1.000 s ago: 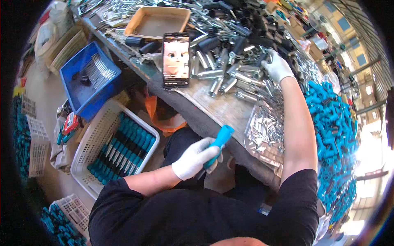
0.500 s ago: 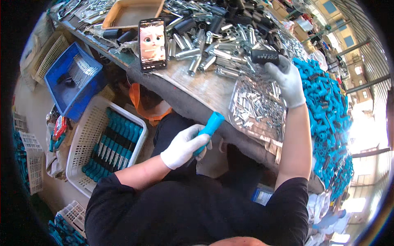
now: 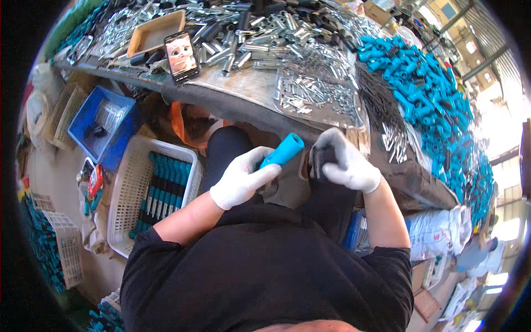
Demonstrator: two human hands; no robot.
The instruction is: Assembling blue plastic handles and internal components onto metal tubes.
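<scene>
A hollow teal plastic handle points up and to the right from my gloved left hand, its round open end facing away from me. To its right, my gloved right hand has its fingers bent around a black tubular sleeve. Most of that sleeve blends with the dark trousers behind it. A gap separates the handle from the sleeve. Both hands are over my lap, just short of the bench edge. Beyond them on the bench lies a shallow tray of small metal pieces.
A phone leans by a tan tray. Metal tubes and black sleeves are heaped behind it. Teal handles pile up at right. On the left stand a white basket of assembled tools and a blue bin.
My right hand has come down from the bench heap towards my lap, bringing the black sleeve near the teal handle. My left hand keeps the handle. The view has shifted.
</scene>
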